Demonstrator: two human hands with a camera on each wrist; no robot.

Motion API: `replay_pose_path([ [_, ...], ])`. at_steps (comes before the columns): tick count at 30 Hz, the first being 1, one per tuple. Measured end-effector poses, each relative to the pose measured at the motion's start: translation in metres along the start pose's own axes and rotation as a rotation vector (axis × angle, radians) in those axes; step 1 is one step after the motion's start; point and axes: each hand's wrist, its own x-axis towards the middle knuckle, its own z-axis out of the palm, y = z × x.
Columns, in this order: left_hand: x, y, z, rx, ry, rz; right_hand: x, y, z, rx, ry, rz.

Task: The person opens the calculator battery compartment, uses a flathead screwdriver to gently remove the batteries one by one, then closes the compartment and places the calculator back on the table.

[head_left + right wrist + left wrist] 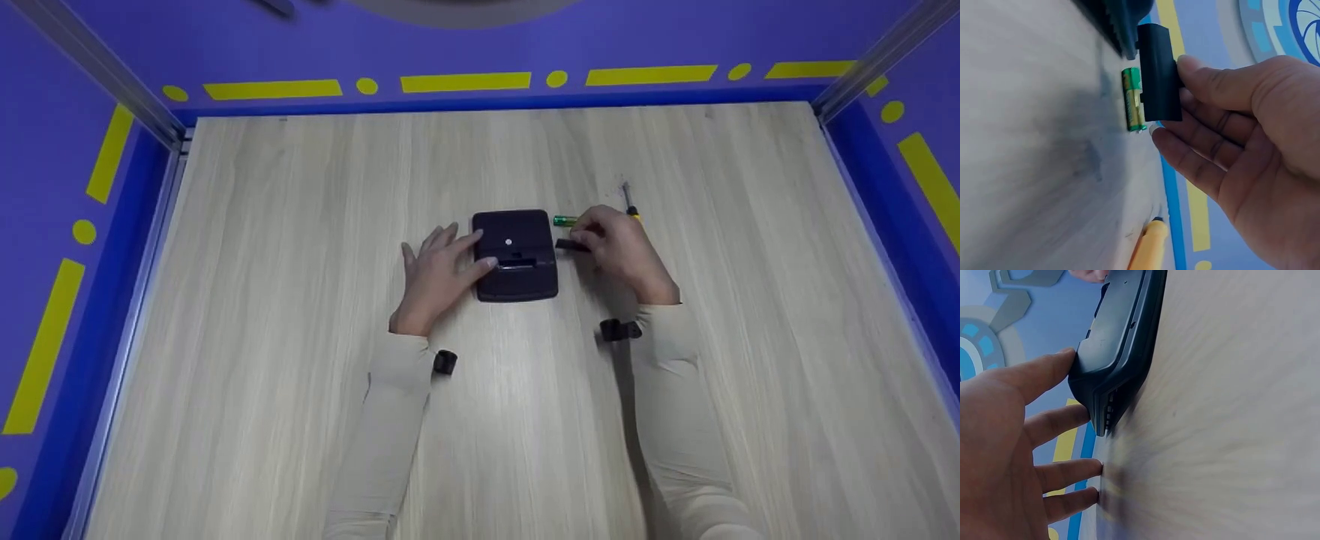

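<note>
A black device (pixel 517 283), probably a calculator turned face down, lies on the table with a narrow battery slot (pixel 517 264) uncovered. My left hand (pixel 436 281) rests at its left side, fingers spread fairly straight; the thumb and index finger touch the casing (pixel 1109 343). To the right of the device, my right hand (pixel 619 244) pinches a small black battery cover (pixel 1159 76) between thumb and fingers, just above the table. Green batteries (pixel 1132 98) lie behind the cover, partly hidden by it in the right wrist view.
A screwdriver (pixel 628 196) with a yellow handle (pixel 1150 244) lies beyond my right hand, its shaft pointing away. Tiny dark bits, perhaps screws (pixel 616 186), are near its tip. Blue panels (pixel 465 52) border the wooden table (pixel 300 225) at the back and sides.
</note>
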Motion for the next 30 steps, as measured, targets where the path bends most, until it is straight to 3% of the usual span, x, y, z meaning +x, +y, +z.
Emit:
replay_pose_path([
  [14, 0.001, 0.000, -0.001, 0.016, -0.005, -0.002, -0.001, -0.020, 0.009, 0.043, -0.021, -0.126],
  [30, 0.002, 0.001, 0.000, 0.035, -0.018, -0.018, -0.001, -0.039, 0.023, 0.095, -0.113, -0.171],
])
